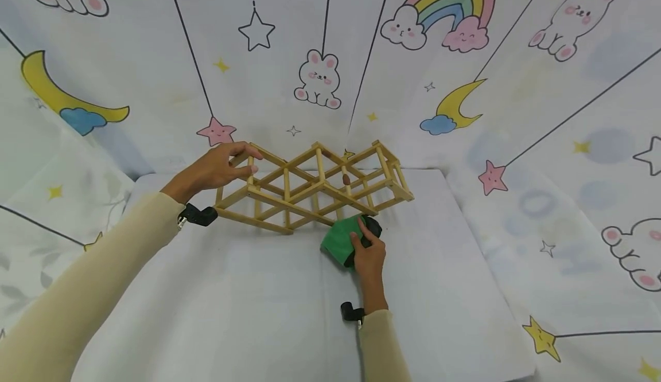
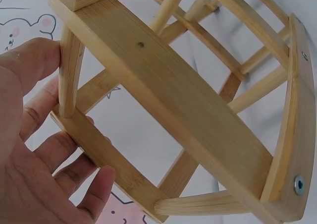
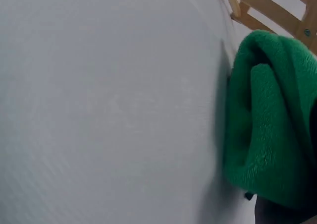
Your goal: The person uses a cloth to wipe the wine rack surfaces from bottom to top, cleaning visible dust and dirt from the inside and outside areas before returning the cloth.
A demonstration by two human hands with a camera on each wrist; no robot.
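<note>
A wooden lattice rack of slats and round dowels, like a folding wine rack, lies across the far part of the white table. My left hand is at its left end, thumb and fingers around an end dowel. In the left wrist view the fingertips meet the lower slat. Just in front of the rack, right of its middle, my right hand holds a folded green fleecy cloth together with a black piece. The cloth shows thick folds in the right wrist view; the hand is mostly hidden there.
The white table runs toward me in front of the rack. Behind it rises a white backdrop printed with rabbits, stars and moons. A small brown oval shows on the rack. Black wrist devices sit at both sleeves.
</note>
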